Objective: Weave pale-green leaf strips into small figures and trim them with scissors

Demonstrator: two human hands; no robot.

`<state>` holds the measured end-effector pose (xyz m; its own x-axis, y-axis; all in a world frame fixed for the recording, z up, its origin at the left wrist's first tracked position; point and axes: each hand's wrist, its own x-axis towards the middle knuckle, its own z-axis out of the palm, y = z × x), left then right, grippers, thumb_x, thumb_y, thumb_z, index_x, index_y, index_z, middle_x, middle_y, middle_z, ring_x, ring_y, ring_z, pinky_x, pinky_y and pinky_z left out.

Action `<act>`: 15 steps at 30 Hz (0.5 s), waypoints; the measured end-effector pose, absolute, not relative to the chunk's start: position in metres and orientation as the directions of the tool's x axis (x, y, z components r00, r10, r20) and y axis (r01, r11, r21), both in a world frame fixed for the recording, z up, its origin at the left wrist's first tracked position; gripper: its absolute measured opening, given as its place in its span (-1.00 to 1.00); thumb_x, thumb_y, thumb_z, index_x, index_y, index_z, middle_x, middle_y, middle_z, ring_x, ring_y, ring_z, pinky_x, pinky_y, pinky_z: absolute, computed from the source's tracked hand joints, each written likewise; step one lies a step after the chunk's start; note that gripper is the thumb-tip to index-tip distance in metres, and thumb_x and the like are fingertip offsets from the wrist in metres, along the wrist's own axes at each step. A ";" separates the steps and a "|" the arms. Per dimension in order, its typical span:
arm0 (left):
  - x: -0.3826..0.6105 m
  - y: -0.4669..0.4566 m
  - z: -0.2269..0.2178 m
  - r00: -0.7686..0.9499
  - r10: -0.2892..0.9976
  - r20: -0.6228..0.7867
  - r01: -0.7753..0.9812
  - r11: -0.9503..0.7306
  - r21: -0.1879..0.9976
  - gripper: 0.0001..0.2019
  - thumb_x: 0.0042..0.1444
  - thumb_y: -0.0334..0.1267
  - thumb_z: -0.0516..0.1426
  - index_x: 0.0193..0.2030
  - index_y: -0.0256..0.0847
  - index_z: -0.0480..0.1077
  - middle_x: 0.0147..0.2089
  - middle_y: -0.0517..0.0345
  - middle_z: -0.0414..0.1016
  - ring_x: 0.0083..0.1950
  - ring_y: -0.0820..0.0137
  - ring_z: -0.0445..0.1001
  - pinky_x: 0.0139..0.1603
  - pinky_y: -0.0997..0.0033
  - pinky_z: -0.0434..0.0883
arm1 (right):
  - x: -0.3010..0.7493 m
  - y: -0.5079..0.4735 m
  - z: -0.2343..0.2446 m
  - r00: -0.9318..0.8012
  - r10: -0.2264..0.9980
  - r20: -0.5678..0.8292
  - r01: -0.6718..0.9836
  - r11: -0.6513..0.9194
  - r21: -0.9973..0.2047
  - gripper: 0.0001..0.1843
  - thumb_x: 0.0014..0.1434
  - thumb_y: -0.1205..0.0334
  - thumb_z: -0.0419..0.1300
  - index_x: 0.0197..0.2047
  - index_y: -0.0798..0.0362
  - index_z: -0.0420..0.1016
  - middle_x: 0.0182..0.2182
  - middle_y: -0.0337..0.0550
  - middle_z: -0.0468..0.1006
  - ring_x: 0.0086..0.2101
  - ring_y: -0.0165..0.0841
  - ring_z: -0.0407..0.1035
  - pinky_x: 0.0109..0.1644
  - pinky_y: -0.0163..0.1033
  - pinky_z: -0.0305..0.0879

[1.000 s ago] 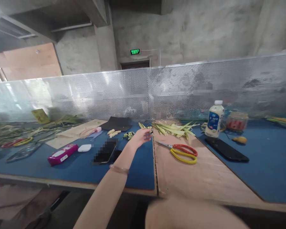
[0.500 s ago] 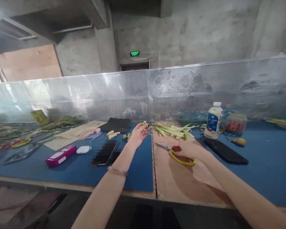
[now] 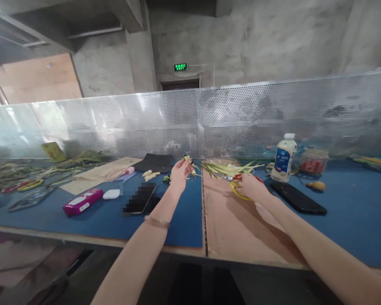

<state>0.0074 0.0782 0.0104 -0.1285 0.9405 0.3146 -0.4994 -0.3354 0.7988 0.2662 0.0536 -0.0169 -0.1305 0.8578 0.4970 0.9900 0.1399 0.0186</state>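
Observation:
My left hand (image 3: 180, 173) is raised over the table's middle, its fingers closed on a small yellow-green plant-strip piece (image 3: 186, 158) with dark bits. The fingers hide much of that piece. To the right, my right hand (image 3: 251, 186) grips a pair of scissors (image 3: 238, 192) with yellow and red handles. Their blades point left, in front of a pile of pale green leaf strips (image 3: 231, 168) on the wooden board. Whether the blades touch the strips, I cannot tell. Small yellow-and-dark pieces (image 3: 167, 179) lie left of my left hand.
A bottle (image 3: 284, 159), a lidded jar (image 3: 313, 163) and a black phone (image 3: 298, 198) stand or lie at the right. On the left are another phone (image 3: 141, 199), a purple box (image 3: 82, 202) and a white case (image 3: 111, 194). A perforated metal screen (image 3: 114, 127) runs behind.
My right hand has moved the scissors away from me, toward the leaf strips, and the yellow handle has tilted. My left hand has shifted slightly left and up with its piece.

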 end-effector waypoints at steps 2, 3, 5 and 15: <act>0.007 0.079 0.010 -0.135 0.938 0.318 -0.489 -0.343 0.802 -0.73 0.15 -0.24 0.06 -0.03 -0.28 0.30 -0.06 0.03 0.38 -0.16 0.35 0.43 -0.20 0.23 0.43 | 0.263 0.049 -0.017 -0.124 0.801 0.585 0.990 0.142 0.016 -0.64 0.17 0.04 0.08 -0.08 0.13 0.31 -0.12 -0.06 0.37 -0.13 -0.26 0.29 -0.09 -0.07 0.25; 0.008 0.079 0.010 -0.135 0.938 0.320 -0.481 -0.345 0.806 -0.73 0.15 -0.24 0.06 -0.02 -0.28 0.30 -0.06 0.03 0.38 -0.16 0.35 0.43 -0.20 0.23 0.43 | 0.260 0.046 -0.016 -0.123 0.771 0.625 0.989 0.149 0.011 -0.59 0.16 0.00 0.07 -0.06 0.14 0.29 -0.10 -0.03 0.35 -0.10 -0.23 0.26 -0.08 -0.07 0.23; 0.008 0.079 0.010 -0.131 0.937 0.325 -0.463 -0.347 0.815 -0.72 0.15 -0.24 0.07 -0.02 -0.28 0.29 -0.05 0.03 0.38 -0.15 0.34 0.43 -0.19 0.22 0.42 | 0.254 0.041 -0.015 -0.136 0.719 0.682 0.984 0.177 0.010 -0.51 0.12 -0.07 0.06 -0.05 0.15 0.24 -0.10 0.02 0.34 -0.07 -0.19 0.23 -0.06 -0.11 0.19; 0.014 0.074 0.012 -0.097 0.934 0.343 -0.381 -0.353 0.854 -0.73 0.15 -0.23 0.06 -0.03 -0.28 0.30 -0.07 0.04 0.39 -0.17 0.36 0.43 -0.21 0.24 0.43 | 0.236 0.026 -0.013 -0.285 0.613 0.737 0.952 0.270 0.143 -0.63 0.05 -0.02 0.07 -0.23 0.12 0.27 -0.25 0.03 0.39 -0.22 -0.18 0.28 -0.23 -0.22 0.17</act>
